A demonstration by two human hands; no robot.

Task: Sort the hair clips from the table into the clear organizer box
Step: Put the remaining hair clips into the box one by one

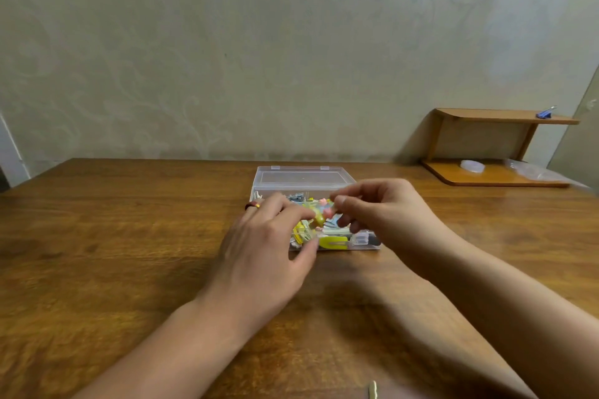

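The clear organizer box (301,178) stands open in the middle of the wooden table (129,236), its lid tipped back toward the wall. Several hair clips in yellow, pink, blue and pale green fill its compartments. Both my hands hover over the box. My left hand (269,243) pinches a yellow clip (319,219) between thumb and fingers. My right hand (382,207) pinches a pink clip (327,211) right beside it. Whether the two clips are joined is unclear. One pale clip (373,390) lies on the table at the near edge.
A small wooden shelf (496,146) stands at the back right against the wall, with a blue binder clip (546,113) on top and clear plastic items (473,167) on its base. The patterned wall runs along the table's far edge.
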